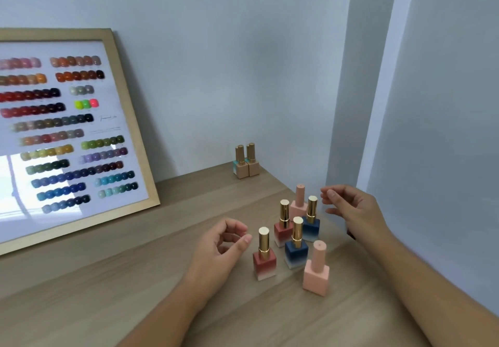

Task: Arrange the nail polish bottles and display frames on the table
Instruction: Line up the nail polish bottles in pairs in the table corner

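Note:
Several nail polish bottles stand in a cluster on the wooden table (113, 287): a red one with a gold cap (264, 256), a second red one (283, 225), two blue ones (296, 245) (312, 219), a pink one at the front (316, 271) and another pink one behind (299, 200). My left hand (220, 249) hovers just left of the front red bottle, fingers curled and apart, holding nothing. My right hand (353, 208) hangs right of the cluster, fingers loosely apart and empty. A wood-framed colour swatch display (67, 136) leans against the wall at left.
Beige gold-capped bottles (246, 163) stand close together at the table's back edge by the wall. A wall corner and pillar (378, 103) close off the right side. A small dark object (350, 234) peeks out under my right wrist.

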Demonstrator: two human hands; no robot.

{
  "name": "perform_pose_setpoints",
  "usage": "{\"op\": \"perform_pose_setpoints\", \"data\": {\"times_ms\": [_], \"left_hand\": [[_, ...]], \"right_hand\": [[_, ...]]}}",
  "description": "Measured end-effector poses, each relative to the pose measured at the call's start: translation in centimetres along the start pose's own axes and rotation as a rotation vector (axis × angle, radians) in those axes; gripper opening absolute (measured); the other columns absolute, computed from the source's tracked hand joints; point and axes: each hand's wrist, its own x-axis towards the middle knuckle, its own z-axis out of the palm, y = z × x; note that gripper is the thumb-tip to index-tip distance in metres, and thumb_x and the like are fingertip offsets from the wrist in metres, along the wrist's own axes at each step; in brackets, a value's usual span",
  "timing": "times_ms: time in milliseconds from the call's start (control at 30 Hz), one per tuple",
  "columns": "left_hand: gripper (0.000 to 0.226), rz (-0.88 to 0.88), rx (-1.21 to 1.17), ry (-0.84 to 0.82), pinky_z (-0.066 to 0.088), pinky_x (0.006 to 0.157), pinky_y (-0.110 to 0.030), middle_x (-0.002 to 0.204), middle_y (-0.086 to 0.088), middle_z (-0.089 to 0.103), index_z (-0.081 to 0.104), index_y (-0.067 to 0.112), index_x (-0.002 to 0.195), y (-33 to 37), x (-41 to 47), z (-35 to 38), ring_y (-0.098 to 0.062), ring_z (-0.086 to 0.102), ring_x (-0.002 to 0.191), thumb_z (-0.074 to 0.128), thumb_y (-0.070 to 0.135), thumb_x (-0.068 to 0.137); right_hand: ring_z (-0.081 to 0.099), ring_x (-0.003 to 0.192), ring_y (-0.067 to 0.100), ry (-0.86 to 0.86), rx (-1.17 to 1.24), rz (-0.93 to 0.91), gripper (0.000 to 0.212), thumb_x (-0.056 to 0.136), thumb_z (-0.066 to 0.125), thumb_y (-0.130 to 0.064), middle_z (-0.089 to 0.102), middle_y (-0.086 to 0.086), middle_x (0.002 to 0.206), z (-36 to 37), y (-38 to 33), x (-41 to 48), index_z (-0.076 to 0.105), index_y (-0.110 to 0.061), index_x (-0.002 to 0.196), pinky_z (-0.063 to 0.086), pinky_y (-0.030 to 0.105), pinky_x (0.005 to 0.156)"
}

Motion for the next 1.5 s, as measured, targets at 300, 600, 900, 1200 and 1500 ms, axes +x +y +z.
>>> {"op": "perform_pose_setpoints", "data": {"times_ms": [300,600,900,1200,1500], "left_hand": [[0.030,-0.017,0.309,-0.100,0.049,0.075,-0.021,0.092,0.014,0.062,0.060,0.042,0.091,0.7,-2.3,0.6,-0.004,0.059,0.085,0.078,0.035,0.068],[0.023,-0.005,0.356,-0.146,0.049,0.074,-0.020,0.092,0.015,0.063,0.059,0.045,0.087,0.9,-2.3,0.7,-0.002,0.059,0.084,0.073,0.032,0.075],[0.020,0.018,0.239,-0.062,0.049,0.067,-0.013,0.081,0.008,0.069,0.066,0.034,0.085,-0.6,-0.3,-0.1,0.002,0.063,0.075,0.074,0.018,0.076],[0.021,-0.034,0.218,0.098,0.043,0.063,-0.006,0.081,0.009,0.066,0.060,0.031,0.083,-2.3,6.5,0.0,-0.002,0.060,0.076,0.071,0.014,0.079],[0.015,-0.076,0.271,0.103,0.041,0.064,-0.012,0.084,0.009,0.065,0.063,0.025,0.091,-3.5,11.9,1.6,-0.004,0.059,0.079,0.069,0.017,0.081]], "right_hand": [[0.061,0.085,-0.006,-0.340,-0.496,-0.315,0.012,0.082,0.066,-0.025,0.069,-0.016,0.088,1.0,-7.5,-0.2,0.068,-0.028,0.093,0.046,0.007,0.072],[0.053,0.069,-0.009,-0.648,-0.907,-0.314,0.021,0.078,0.071,-0.025,0.054,-0.022,0.078,4.5,-9.9,1.0,0.067,-0.023,0.099,0.036,0.007,0.059],[0.057,0.069,-0.005,-0.680,-0.948,-0.277,0.011,0.079,0.070,-0.014,0.059,-0.018,0.072,5.4,-9.1,2.6,0.070,-0.019,0.089,0.039,0.007,0.060],[0.063,0.077,0.004,-0.550,-0.870,-0.297,0.012,0.079,0.070,-0.009,0.070,-0.001,0.084,7.1,-8.3,9.2,0.071,-0.015,0.090,0.046,0.010,0.069],[0.061,0.078,0.009,-0.526,-0.935,-0.287,0.015,0.081,0.067,-0.008,0.070,0.003,0.092,8.2,-4.6,13.9,0.071,-0.013,0.094,0.044,0.011,0.067]]}}
